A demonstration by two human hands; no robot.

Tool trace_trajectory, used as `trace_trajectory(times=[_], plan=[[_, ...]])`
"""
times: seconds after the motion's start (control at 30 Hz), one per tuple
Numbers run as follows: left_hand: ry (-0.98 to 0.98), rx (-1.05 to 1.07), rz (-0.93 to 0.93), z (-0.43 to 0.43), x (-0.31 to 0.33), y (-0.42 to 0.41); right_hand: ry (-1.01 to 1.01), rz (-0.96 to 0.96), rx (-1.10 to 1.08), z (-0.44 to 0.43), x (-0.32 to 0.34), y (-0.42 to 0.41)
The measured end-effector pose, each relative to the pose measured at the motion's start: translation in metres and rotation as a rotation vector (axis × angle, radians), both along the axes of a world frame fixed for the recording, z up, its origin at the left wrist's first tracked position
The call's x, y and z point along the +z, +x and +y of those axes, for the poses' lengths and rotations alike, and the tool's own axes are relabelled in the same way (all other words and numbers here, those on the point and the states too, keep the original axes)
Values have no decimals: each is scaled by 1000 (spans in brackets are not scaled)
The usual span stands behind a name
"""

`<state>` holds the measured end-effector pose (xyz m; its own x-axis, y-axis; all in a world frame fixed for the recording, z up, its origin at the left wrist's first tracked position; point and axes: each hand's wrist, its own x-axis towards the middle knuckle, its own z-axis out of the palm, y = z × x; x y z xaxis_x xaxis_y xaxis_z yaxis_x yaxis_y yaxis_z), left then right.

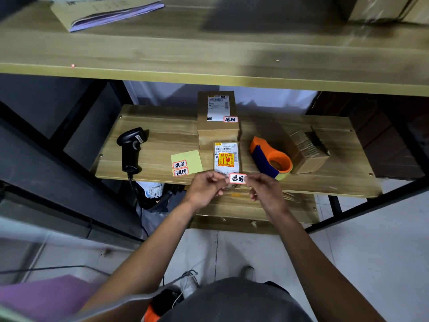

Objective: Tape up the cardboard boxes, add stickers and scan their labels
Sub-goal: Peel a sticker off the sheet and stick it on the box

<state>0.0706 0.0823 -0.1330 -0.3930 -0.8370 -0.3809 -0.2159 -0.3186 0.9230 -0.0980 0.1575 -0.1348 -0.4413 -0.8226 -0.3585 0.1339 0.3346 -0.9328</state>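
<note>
Both hands meet at the shelf's front edge. The left hand and right hand each pinch, it seems, an end of a red-bordered sticker between thumb and fingertips. Just beyond sits the near box, labelled but lacking that sticker; the far box has one. This looks like the sticker step — next it needs pressing flat beside the label.

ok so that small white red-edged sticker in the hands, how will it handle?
Probably floppy: the small white red-edged paper sticker is thin, and the left hand and right hand pinch it at opposite ends, seemingly to keep it flat. Likely near weightless, so it could curl or flutter when moved. Its adhesive back may cling on contact.
</note>
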Motion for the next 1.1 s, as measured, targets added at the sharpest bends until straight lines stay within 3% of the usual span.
trace_trajectory(times=[0.47, 1.1], plan=[[43, -1, -30, 39, -32, 13, 65, 24, 111, 25, -18, 4], [-16, 80, -24, 11, -11, 11, 21, 39, 127, 3, -9, 7]])
